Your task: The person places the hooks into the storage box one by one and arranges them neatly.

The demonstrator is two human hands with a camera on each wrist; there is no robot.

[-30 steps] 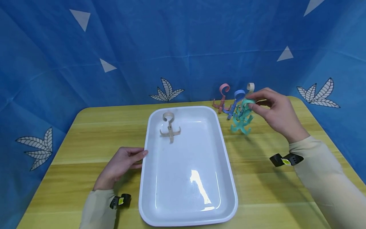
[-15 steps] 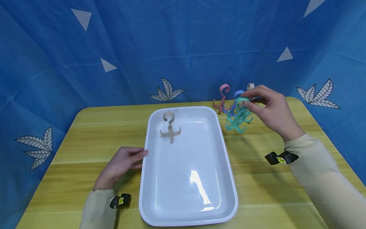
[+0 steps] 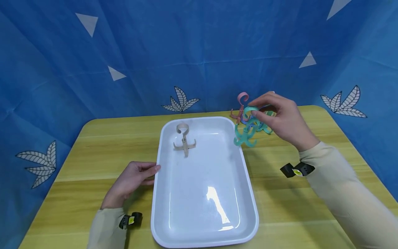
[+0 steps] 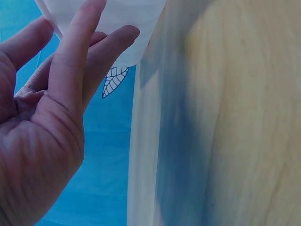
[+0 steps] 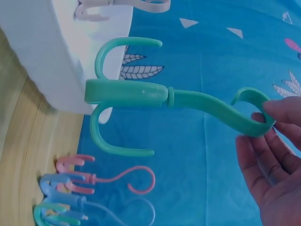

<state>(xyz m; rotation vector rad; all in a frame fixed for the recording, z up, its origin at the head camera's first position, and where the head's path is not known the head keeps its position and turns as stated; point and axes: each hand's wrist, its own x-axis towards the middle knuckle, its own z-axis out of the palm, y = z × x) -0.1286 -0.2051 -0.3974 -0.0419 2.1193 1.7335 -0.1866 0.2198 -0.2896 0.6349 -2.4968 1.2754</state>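
Observation:
My right hand (image 3: 281, 119) pinches the curled top of a green multi-prong hanging hook (image 3: 245, 135), which hangs over the tray's upper right rim in the head view. Up close in the right wrist view, the green hook's stem (image 5: 202, 102) runs sideways from the fingers to its upturned prongs. My left hand (image 3: 133, 180) holds the left rim of the white tray (image 3: 202, 180), thumb on the edge and other fingers at its outer side. Inside the tray, near its far left corner, a beige hook (image 3: 185, 142) stands upright on its prongs.
Behind my right hand, at the table's far edge, stand a pink hook (image 3: 243, 98), a blue hook (image 5: 63, 197) and another green hook (image 5: 51, 214), partly hidden. A blue patterned curtain (image 3: 199, 41) surrounds the wooden table (image 3: 118, 138).
My right hand has carried the green hook leftward, away from the other hooks and up to the tray's right rim. The left hand and the tray have stayed in place.

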